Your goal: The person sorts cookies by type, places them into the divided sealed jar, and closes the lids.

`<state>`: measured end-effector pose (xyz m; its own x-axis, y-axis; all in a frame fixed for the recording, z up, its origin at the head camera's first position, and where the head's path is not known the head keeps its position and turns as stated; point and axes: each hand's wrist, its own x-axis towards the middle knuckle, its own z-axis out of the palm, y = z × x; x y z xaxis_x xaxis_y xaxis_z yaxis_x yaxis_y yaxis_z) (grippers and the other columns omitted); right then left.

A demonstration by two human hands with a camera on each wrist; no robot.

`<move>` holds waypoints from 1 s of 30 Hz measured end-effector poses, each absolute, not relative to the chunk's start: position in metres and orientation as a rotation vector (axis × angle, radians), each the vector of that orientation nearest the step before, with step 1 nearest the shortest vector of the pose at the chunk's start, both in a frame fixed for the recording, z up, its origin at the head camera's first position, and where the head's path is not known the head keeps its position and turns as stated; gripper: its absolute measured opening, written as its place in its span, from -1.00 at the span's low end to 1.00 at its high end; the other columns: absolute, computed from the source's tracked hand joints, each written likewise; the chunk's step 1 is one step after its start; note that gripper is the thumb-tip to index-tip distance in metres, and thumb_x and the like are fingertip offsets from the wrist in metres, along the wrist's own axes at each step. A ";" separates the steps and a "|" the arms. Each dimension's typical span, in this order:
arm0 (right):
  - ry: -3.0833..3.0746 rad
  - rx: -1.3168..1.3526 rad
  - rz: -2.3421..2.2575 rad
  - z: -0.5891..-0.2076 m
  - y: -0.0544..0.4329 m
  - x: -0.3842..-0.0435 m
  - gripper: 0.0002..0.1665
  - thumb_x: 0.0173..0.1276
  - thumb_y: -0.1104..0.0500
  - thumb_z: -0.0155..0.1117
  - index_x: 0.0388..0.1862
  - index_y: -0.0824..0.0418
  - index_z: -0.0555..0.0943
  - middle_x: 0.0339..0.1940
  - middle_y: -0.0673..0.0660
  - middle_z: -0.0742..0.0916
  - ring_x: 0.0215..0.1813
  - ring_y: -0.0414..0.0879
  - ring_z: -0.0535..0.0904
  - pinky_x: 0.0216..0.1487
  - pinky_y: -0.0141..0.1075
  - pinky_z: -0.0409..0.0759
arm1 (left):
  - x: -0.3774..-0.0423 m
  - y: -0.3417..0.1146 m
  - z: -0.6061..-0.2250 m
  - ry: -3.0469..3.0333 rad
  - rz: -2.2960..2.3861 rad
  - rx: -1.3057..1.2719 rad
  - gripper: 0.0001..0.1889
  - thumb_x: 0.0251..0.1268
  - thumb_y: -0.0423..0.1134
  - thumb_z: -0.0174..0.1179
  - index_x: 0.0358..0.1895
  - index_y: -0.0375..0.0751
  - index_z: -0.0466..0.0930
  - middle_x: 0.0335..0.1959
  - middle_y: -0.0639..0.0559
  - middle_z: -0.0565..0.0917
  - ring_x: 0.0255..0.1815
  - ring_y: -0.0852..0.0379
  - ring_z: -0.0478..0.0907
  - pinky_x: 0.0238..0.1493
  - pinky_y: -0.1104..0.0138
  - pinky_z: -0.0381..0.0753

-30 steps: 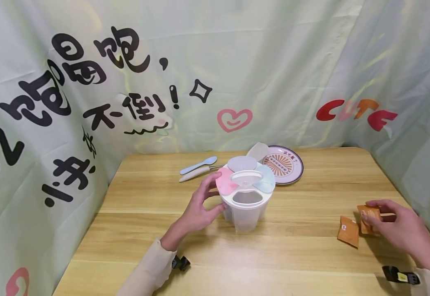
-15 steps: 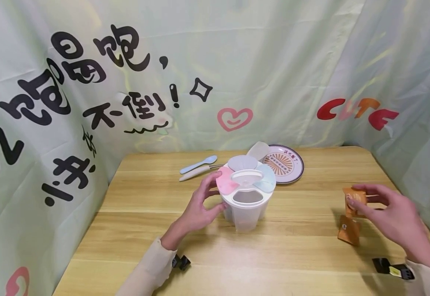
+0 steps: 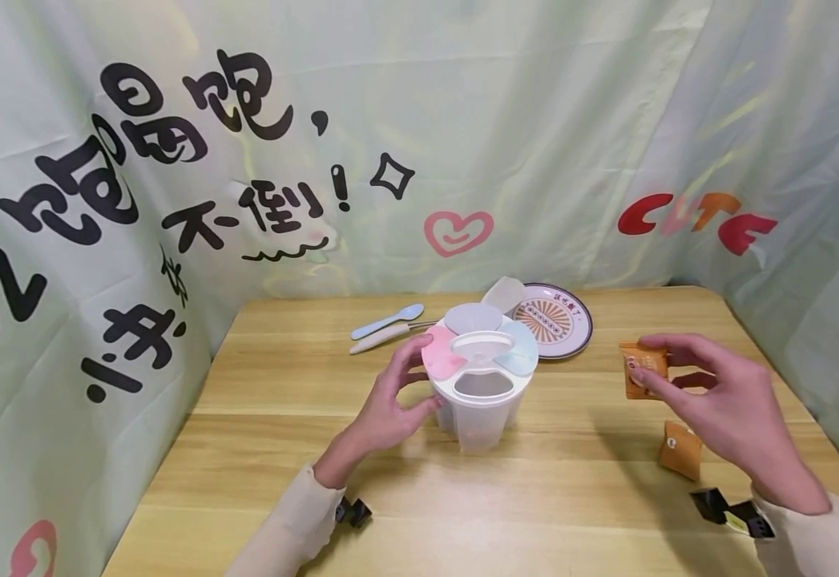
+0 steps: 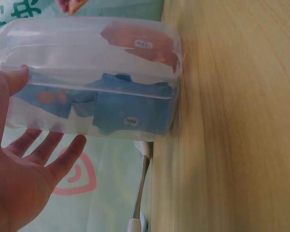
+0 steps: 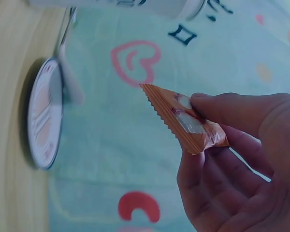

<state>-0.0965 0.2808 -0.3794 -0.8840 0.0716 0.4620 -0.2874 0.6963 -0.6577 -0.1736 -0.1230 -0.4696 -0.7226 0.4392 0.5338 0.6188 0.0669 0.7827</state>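
Note:
A clear plastic container (image 3: 482, 425) with a white, pink, lilac and blue sectioned lid stands mid-table. One section of its lid shows an open hole (image 3: 484, 385). My left hand (image 3: 389, 413) grips its left side, thumb in front and fingers toward the back. Through its wall in the left wrist view, blue packets (image 4: 133, 106) and orange wrapping (image 4: 142, 43) show inside. My right hand (image 3: 725, 401) pinches a small orange snack packet (image 5: 183, 121) between thumb and fingers, raised above the table. Another orange packet (image 3: 681, 451) lies on the wood below that hand.
Behind the container lie a blue spoon (image 3: 388, 322), a white-handled spatula (image 3: 383, 338) partly hidden by the container, and a round patterned plate (image 3: 570, 328). A printed fabric curtain (image 3: 549, 160) hangs along the table's back and sides.
My right hand has lifted one orange packet off the table and carried it left toward the container. My left hand stays at the container; the other packet remains lying there.

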 end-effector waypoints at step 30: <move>-2.064 0.848 1.256 -0.350 0.196 -0.106 -0.47 0.08 0.57 0.65 0.07 0.32 0.81 -0.14 0.05 0.88 -0.23 -0.33 0.75 -0.09 -0.61 0.72 | -0.174 -0.123 -0.471 -2.160 -1.716 -1.099 -0.12 0.30 -0.55 0.48 0.63 -0.20 0.23 0.64 -0.26 0.38 0.44 -0.30 0.60 0.30 -0.07 0.80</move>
